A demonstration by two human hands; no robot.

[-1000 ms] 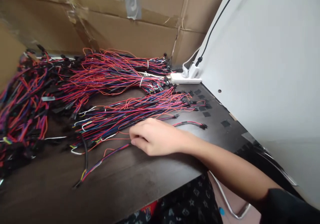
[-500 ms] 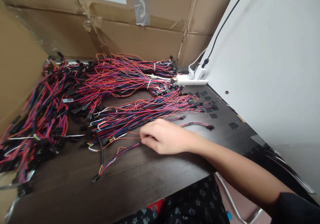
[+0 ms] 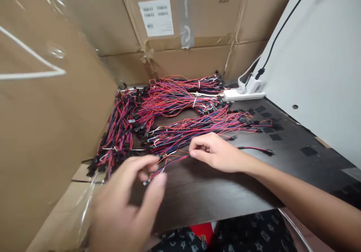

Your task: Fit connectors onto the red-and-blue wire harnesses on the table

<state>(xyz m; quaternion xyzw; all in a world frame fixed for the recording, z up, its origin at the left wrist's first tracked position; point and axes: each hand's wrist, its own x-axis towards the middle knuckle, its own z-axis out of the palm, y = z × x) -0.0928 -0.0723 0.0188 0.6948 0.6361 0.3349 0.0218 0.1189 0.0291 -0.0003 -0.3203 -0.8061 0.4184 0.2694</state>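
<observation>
My right hand (image 3: pixel 213 152) pinches a thin wire harness (image 3: pixel 176 161) of red, blue and orange wires near the table's front half. One end of that harness runs left to a small dark connector (image 3: pixel 147 182). From beyond my right wrist a black-sleeved length with a connector (image 3: pixel 269 151) sticks out to the right; whether it belongs to the same harness is hidden. My left hand (image 3: pixel 126 203), smeared by motion, has its thumb and fingers apart around the left connector end, with no visible grip on it. Just behind my right hand lies a loose row of harnesses (image 3: pixel 194 126).
Tied harness bundles (image 3: pixel 175 98) lie at the back, and a tangled pile (image 3: pixel 118 128) fills the left. A white power strip (image 3: pixel 244 94) with plugs sits at the back right. Cardboard (image 3: pixel 113 23) walls the back and left; a white panel (image 3: pixel 324 56) stands right.
My left hand has come into view from the lower left, up to the harness's connector end. My right hand keeps its pinch. The camera view has turned left and up.
</observation>
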